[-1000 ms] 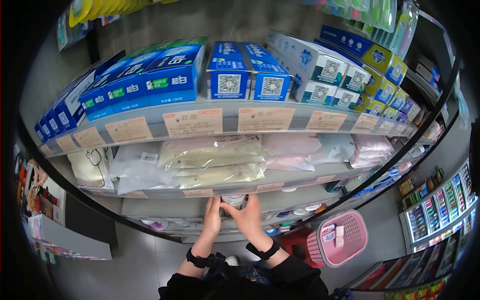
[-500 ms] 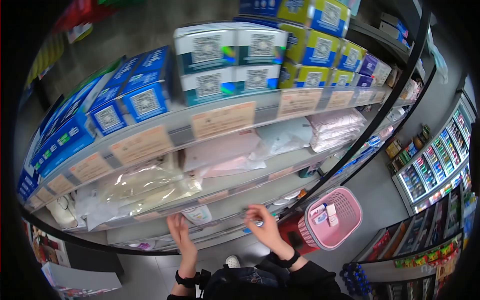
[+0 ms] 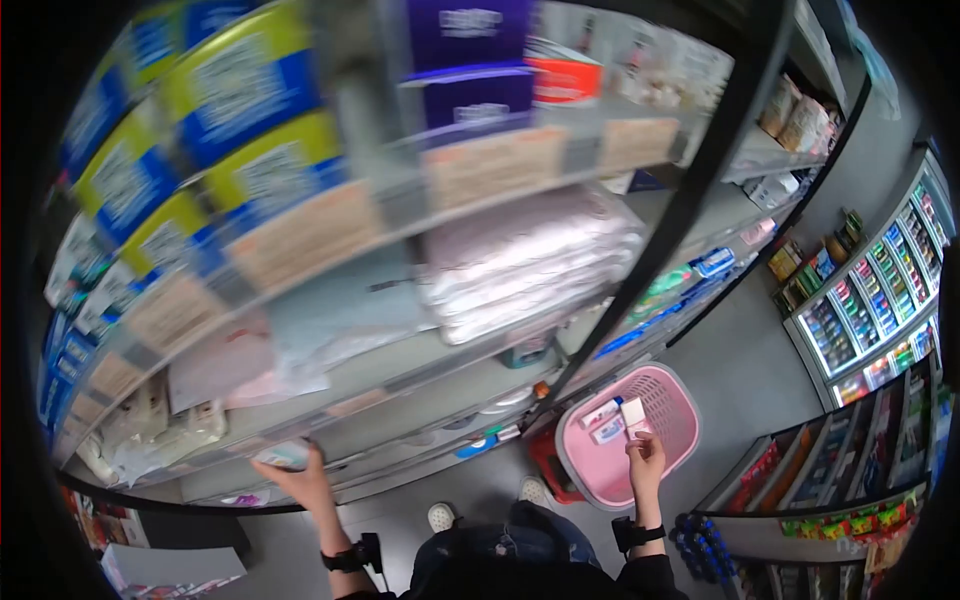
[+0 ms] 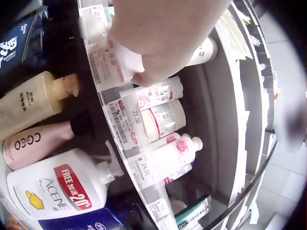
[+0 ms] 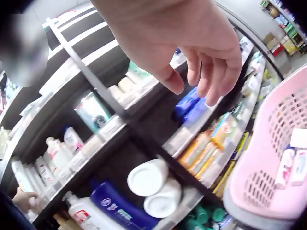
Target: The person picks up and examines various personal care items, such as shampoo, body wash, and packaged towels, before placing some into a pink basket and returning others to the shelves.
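My left hand point(image 3: 308, 487) reaches to a lower shelf edge, thumb and fingers spread beside a white container point(image 3: 290, 455). Seen from the left wrist, that hand point(image 4: 165, 36) covers part of the price strip point(image 4: 115, 115), above a white jar point(image 4: 165, 120) and a pink-flowered bottle point(image 4: 177, 151); its fingertips are mostly hidden. Over the pink basket point(image 3: 600, 478), my right hand point(image 3: 646, 468) hangs with loosely bent fingers. The right wrist view shows this hand point(image 5: 177, 43) holding nothing. In the basket lie a white box point(image 3: 632, 409) and several small packages point(image 3: 604, 420).
Folded white packs point(image 3: 530, 260) and toothpaste boxes point(image 3: 250, 90) fill the upper shelves. A black shelf post point(image 3: 670, 220) slants down towards the basket. Two shoes point(image 3: 441, 516) stand on the grey floor. Drinks shelves point(image 3: 870, 300) are at the right.
The head view has swung right along the shelves. My right hand has moved from the shelf to over the basket; my left hand stays by the lower shelf, its thumb and fingers spread wider.
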### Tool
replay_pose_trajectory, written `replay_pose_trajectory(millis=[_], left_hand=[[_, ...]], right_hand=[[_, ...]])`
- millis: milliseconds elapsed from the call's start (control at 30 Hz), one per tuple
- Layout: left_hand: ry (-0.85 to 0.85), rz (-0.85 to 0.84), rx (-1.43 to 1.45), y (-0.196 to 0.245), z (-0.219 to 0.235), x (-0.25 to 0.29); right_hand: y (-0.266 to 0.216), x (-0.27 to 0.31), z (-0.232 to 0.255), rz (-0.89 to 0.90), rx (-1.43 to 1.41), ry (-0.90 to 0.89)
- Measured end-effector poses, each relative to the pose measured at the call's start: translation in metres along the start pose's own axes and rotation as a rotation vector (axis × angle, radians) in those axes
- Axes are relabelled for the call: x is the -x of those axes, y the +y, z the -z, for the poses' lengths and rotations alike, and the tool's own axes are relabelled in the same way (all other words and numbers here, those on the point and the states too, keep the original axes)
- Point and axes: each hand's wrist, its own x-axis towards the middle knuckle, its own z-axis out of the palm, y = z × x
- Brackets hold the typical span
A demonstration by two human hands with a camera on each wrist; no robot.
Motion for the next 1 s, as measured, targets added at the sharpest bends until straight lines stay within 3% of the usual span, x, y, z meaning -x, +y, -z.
replay_pose_trajectory(millis=[133, 200, 267, 333, 400, 467, 533, 600, 667, 733, 767, 800, 867, 933, 1000], left_hand=[[-0.022, -0.072, -0.018, -0.023, 0.002, -0.006], [-0.025, -0.087, -0.052, -0.028, 0.005, -0.008], [-0.018, -0.107, 0.002, -0.019, 0.003, -0.007], [0.005, -0.131, 0.053, 0.003, 0.005, 0.005], [0.132, -0.01, -0.06, 0.031, 0.006, 0.021], [0.217, -0.042, -0.108, 0.028, 0.013, 0.039], [0.176, -0.12, -0.103, 0.032, 0.018, 0.058], [0.059, -0.137, -0.248, 0.03, 0.025, 0.075], [0.025, -0.149, -0.332, 0.033, 0.025, 0.088], [-0.046, -0.182, -0.285, 0.049, 0.019, 0.099], [-0.081, -0.134, -0.3, 0.067, 0.015, 0.105], [-0.109, -0.195, -0.332, 0.065, 0.017, 0.108], [-0.104, -0.292, -0.33, 0.066, 0.014, 0.115], [-0.141, -0.384, -0.43, 0.087, 0.017, 0.119], [-0.175, -0.476, -0.527, 0.094, 0.016, 0.123]], right_hand=[[0.04, -0.023, 0.048, -0.121, 0.211, 0.118], [0.081, -0.037, 0.061, -0.215, 0.359, 0.071], [0.136, -0.052, 0.068, -0.201, 0.368, 0.043], [0.157, -0.068, 0.061, -0.312, 0.466, -0.122], [0.184, -0.085, 0.05, -0.323, 0.522, -0.161], [0.218, -0.101, 0.035, -0.318, 0.565, -0.206], [0.26, -0.119, 0.019, -0.229, 0.52, -0.289], [0.259, -0.131, 0.005, -0.257, 0.529, -0.369], [0.302, -0.137, -0.007, -0.287, 0.545, -0.381], [0.289, -0.142, -0.014, -0.345, 0.684, -0.489], [0.411, -0.133, 0.007, -0.332, 0.664, -0.501], [0.455, -0.159, -0.032, -0.115, 1.004, -0.873], [0.471, -0.153, -0.04, -0.602, 0.675, -0.7], [0.498, -0.152, -0.042, -0.292, 1.031, -0.839], [0.516, -0.145, -0.06, -0.353, 1.222, -0.771]])
